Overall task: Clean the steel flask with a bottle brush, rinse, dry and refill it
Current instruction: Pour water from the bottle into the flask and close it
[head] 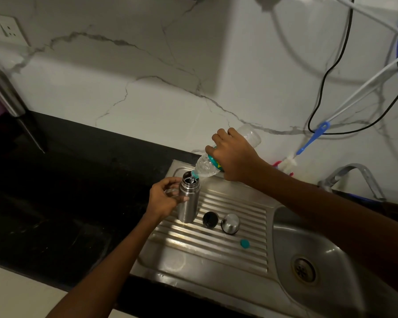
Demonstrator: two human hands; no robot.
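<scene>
The step in hand appears to be the refill, the last part of the task: water passes from a plastic bottle into the open steel flask. To do it well, the flask should stand plumb on the ribbed draining board [234, 216], the bottle neck should stay centred over the flask mouth, and the tilt should be raised gradually so the stream does not overrun the rim; pouring should stop short of the threaded collar so that the stopper can seat. At the left, the left hand [164, 198] holds the steel flask [189, 200] upright: the fingers curl round the upper body from the left side, with the thumb lying across the front of the wall below the collar. Directly above these fingers, the bottle's teal neck meets the flask mouth. Up and to the right, the right hand [233, 154] grasps the plastic bottle [207, 167] round its labelled middle, fingers wrapped over the top; the bottle slopes down toward the flask, its base raised behind the knuckles. Below and to the right of the left-hand fingers lie the black stopper [210, 219], then the steel cup lid [230, 223], then the small teal bottle cap [245, 243], all apart from both hands. The sink basin [326, 244] lies farther right.
</scene>
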